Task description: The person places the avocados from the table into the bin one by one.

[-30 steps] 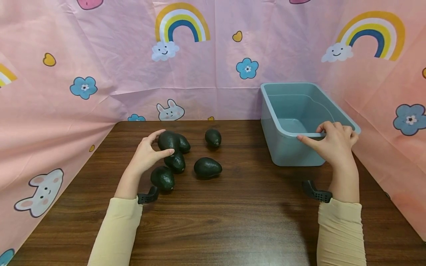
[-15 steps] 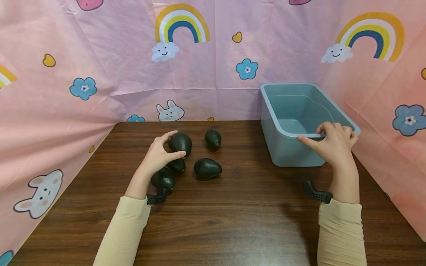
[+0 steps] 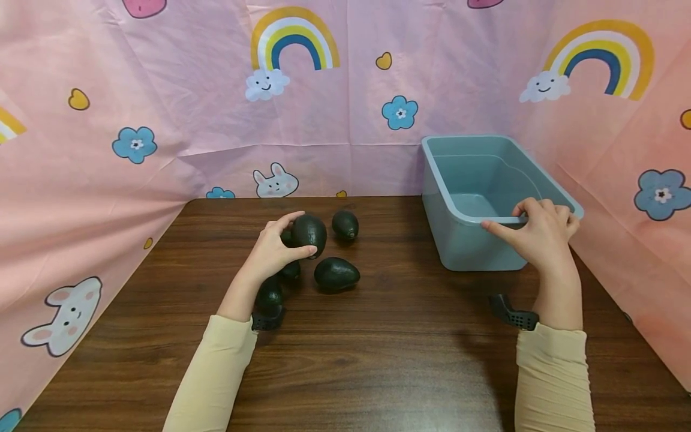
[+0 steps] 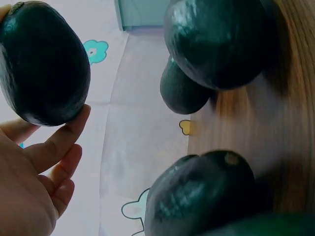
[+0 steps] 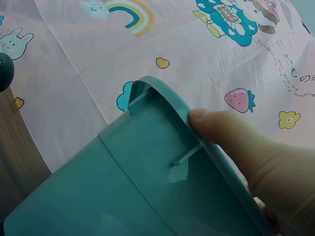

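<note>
Between thumb and fingers, my left hand (image 3: 274, 251) pinches a dark green avocado (image 3: 309, 235), lifted off the table in the left wrist view (image 4: 44, 64). Below and behind that hand lie more avocados, partly hidden by it, one of them near the wrist (image 3: 270, 295). To the right, one avocado (image 3: 337, 274) lies on its side and another (image 3: 345, 225) sits farther back. My right hand (image 3: 545, 234) grips the near rim of a blue-green plastic bin (image 3: 480, 246), thumb outside and fingers over the edge. No avocado shows inside the bin.
A dark brown wooden table (image 3: 388, 354) carries everything. Pink printed cloth (image 3: 356, 102) hangs behind it and along both sides. The bin stands at the back right, close to the cloth. A black strap device (image 3: 515, 315) is worn on the right wrist.
My left hand has moved to the right, carrying the avocado up and away from the cluster. The right hand stays on the bin's rim, and the bin has not moved.
</note>
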Tool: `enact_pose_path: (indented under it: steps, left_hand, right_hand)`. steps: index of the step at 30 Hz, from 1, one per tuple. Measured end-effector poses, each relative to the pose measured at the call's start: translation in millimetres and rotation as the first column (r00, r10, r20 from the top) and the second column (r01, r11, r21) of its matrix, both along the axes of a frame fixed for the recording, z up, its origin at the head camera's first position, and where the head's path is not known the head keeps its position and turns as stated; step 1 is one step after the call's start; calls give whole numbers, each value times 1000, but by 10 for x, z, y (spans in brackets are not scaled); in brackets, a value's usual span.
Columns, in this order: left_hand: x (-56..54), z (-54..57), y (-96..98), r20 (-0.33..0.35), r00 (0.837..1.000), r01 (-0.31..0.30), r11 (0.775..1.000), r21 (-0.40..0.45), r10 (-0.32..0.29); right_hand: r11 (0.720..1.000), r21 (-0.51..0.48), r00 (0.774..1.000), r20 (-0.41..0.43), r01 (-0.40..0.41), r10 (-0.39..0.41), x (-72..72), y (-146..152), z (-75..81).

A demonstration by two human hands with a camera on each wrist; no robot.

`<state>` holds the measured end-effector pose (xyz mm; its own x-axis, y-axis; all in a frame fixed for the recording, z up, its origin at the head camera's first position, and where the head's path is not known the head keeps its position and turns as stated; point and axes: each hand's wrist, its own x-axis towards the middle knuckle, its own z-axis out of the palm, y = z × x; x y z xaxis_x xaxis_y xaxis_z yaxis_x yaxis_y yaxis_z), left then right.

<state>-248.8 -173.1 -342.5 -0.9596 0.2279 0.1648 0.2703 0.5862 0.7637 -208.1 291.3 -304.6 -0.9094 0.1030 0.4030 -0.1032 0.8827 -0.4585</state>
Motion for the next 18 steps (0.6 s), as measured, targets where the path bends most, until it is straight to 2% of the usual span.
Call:
enact_pose_path:
  steps: [9,18]
  left_hand:
    - [-36,36,171,-8,1000,23,999,25,-23]
    - [-62,71,308,-33,997,74,997,26,-73]
  right_hand:
    - [1000,-7,1000,-7,3,-3,3,7,-12]
    - [1000,-10,1000,-4,-4,4,-9,-3,-9]
